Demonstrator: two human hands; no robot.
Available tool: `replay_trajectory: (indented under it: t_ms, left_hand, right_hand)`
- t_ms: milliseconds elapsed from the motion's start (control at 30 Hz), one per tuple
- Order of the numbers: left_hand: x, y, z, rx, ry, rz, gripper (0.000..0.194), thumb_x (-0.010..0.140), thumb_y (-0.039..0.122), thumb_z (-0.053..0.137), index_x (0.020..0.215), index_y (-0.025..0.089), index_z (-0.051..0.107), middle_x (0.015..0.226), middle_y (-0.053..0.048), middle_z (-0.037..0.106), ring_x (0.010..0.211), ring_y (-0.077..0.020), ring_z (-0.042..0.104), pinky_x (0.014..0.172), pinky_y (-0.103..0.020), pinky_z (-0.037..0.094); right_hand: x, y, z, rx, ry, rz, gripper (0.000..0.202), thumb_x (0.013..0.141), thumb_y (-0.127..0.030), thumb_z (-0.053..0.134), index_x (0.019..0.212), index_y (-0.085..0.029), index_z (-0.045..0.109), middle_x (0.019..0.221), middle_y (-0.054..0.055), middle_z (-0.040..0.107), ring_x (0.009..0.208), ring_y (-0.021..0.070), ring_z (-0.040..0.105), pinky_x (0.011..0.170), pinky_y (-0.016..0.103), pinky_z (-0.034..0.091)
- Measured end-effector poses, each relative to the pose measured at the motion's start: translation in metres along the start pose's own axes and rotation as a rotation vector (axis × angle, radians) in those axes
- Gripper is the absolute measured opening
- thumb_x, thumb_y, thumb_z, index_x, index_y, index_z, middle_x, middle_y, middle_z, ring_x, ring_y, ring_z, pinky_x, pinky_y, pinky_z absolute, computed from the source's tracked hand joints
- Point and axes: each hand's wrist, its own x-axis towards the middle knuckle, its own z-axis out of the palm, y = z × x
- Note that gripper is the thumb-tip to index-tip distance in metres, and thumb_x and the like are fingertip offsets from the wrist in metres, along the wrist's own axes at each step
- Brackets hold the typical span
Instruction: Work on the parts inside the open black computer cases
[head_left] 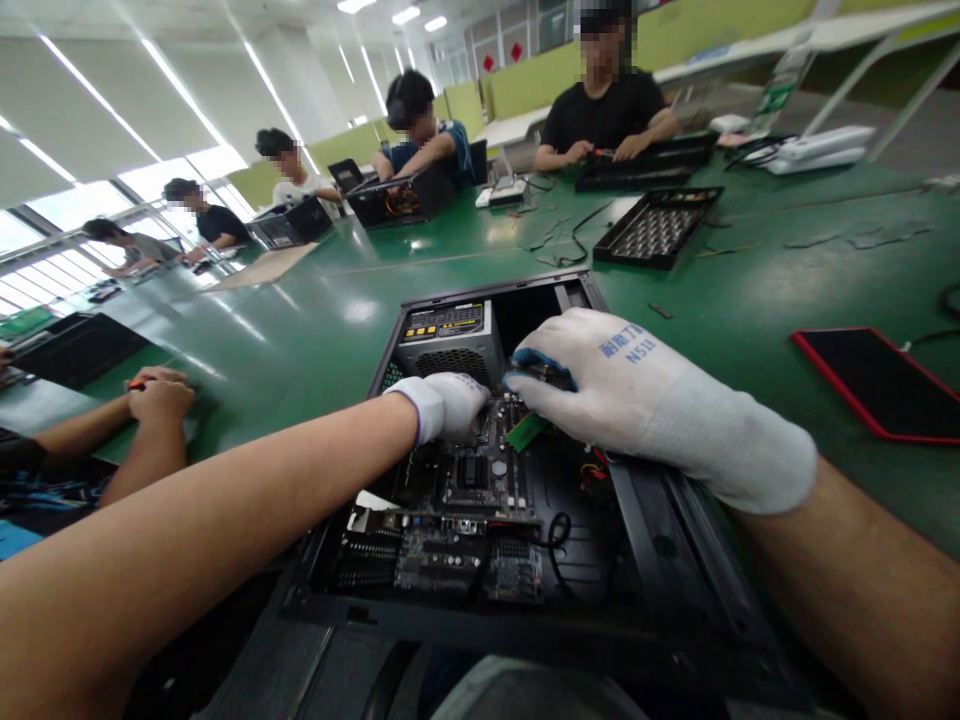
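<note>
An opened black computer case (pixel 675 560) lies in front of me with a motherboard (pixel 499 490) inside. My left hand (pixel 456 402), in a white glove, reaches down to the board's upper edge beside the power supply (pixel 450 340); its fingertips are hidden. Over the upper right of the board, my right hand (pixel 600 375), in a white glove with blue fingertips, is curled closed around a dark object (pixel 547 370) whose kind I cannot make out. Just below the right thumb, a green memory stick (pixel 527 430) shows at the board's edge.
An expansion card (pixel 465 560) crosses the case's near side, with loose cables (pixel 559 530) around it. On the green table (pixel 315 330) lie a red-edged tablet (pixel 877 385) and a black tray (pixel 656 228). Co-workers sit around it; one person's hands (pixel 161 393) are at left.
</note>
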Motion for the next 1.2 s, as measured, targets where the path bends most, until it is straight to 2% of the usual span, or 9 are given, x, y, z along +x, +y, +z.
replay_trajectory:
  t_ms: [233,500,733,800,867,933,1000,1067,1200]
  left_hand:
    - [-0.001,0.007,-0.005,0.012,-0.034,-0.002,0.041,0.085,0.030,0.077,0.122,0.013,0.071,0.128,-0.017,0.073,0.120,-0.0307,0.070,0.102,-0.034,0.054]
    - [-0.001,0.004,-0.002,-0.023,-0.055,0.011,0.053,0.073,0.031,0.083,0.121,0.013,0.071,0.121,-0.017,0.075,0.112,-0.0339,0.072,0.098,-0.037,0.056]
    - [-0.006,0.001,-0.002,-0.126,0.033,0.004,0.071,0.071,0.043,0.081,0.133,0.013,0.061,0.123,-0.016,0.074,0.112,-0.0343,0.072,0.095,-0.037,0.057]
    - [-0.010,0.002,-0.004,-0.157,0.073,0.002,0.073,0.075,0.046,0.077,0.136,0.012,0.058,0.122,-0.018,0.074,0.110,-0.0340,0.073,0.092,-0.038,0.058]
    - [-0.017,0.004,-0.007,-0.187,0.126,0.022,0.066,0.080,0.048,0.072,0.134,0.013,0.058,0.120,-0.017,0.075,0.108,-0.0333,0.074,0.090,-0.038,0.059]
    - [-0.028,0.005,-0.011,-0.213,0.191,0.052,0.055,0.084,0.048,0.067,0.127,0.015,0.061,0.118,-0.017,0.074,0.108,-0.0330,0.073,0.090,-0.038,0.058]
    - [-0.044,0.006,-0.015,-0.236,0.263,0.069,0.046,0.088,0.047,0.060,0.122,0.016,0.061,0.118,-0.017,0.073,0.108,-0.0327,0.072,0.089,-0.038,0.058]
    - [-0.064,0.007,-0.018,-0.270,0.338,0.080,0.041,0.091,0.047,0.055,0.119,0.017,0.060,0.117,-0.016,0.072,0.106,-0.0317,0.072,0.087,-0.038,0.057]
    - [-0.116,0.011,-0.014,-0.409,0.528,0.112,0.029,0.092,0.046,0.057,0.108,0.022,0.058,0.103,-0.007,0.071,0.090,-0.0254,0.071,0.076,-0.032,0.055]
  right_hand:
    - [-0.001,0.000,0.001,0.002,0.013,-0.019,0.034,0.101,-0.045,0.057,0.111,-0.015,0.072,0.107,0.012,0.073,0.097,0.0263,0.064,0.088,0.038,0.047]
    - [-0.001,0.001,0.001,0.012,0.003,-0.018,0.036,0.100,-0.045,0.057,0.110,-0.014,0.072,0.106,0.012,0.073,0.100,0.0275,0.065,0.091,0.039,0.047]
    - [0.002,-0.001,0.000,0.070,0.016,0.004,0.036,0.101,-0.045,0.056,0.110,-0.015,0.073,0.106,0.012,0.073,0.103,0.0281,0.066,0.095,0.043,0.051]
    - [-0.001,0.001,0.000,0.079,0.072,0.038,0.040,0.101,-0.048,0.055,0.114,-0.015,0.073,0.115,0.014,0.072,0.112,0.0304,0.065,0.102,0.048,0.050]
    - [-0.012,0.006,0.001,0.077,0.182,0.124,0.052,0.099,-0.054,0.055,0.130,-0.013,0.067,0.135,0.018,0.066,0.130,0.0347,0.058,0.113,0.054,0.045]
    - [-0.032,0.016,0.006,0.101,0.259,0.281,0.074,0.096,-0.062,0.057,0.152,-0.013,0.050,0.156,0.020,0.052,0.144,0.0383,0.048,0.121,0.058,0.038]
    - [-0.060,0.029,0.015,0.197,0.206,0.475,0.091,0.092,-0.068,0.060,0.164,-0.018,0.035,0.165,0.016,0.044,0.148,0.0407,0.044,0.123,0.059,0.036]
    - [-0.089,0.041,0.029,0.330,0.085,0.654,0.094,0.090,-0.071,0.060,0.168,-0.028,0.029,0.168,0.009,0.040,0.151,0.0406,0.041,0.125,0.061,0.032]
    - [-0.125,0.055,0.059,0.686,0.096,0.708,0.087,0.092,-0.069,0.055,0.167,-0.032,0.031,0.169,0.003,0.037,0.154,0.0339,0.037,0.127,0.051,0.030]
